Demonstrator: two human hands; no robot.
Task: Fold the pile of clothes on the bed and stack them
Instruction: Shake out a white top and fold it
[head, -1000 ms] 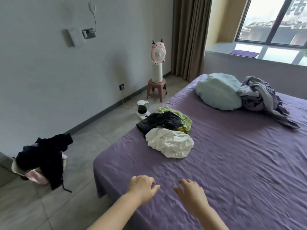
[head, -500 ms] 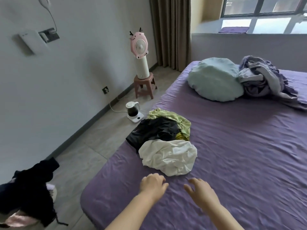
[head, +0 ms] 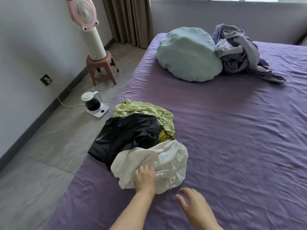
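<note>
Since a moment ago, left hand (head: 144,178) has reached forward onto the white garment (head: 154,165), fingers curled into its cloth, while right hand (head: 193,202) hovers just beside it over the purple bed sheet (head: 232,146), fingers spread and holding nothing. Behind the white piece lie a black garment (head: 126,135), with small illegible print, and a green one (head: 149,113), all near the bed's left edge.

The left hand (head: 144,178) has reached forward onto the white garment (head: 154,165).
</note>
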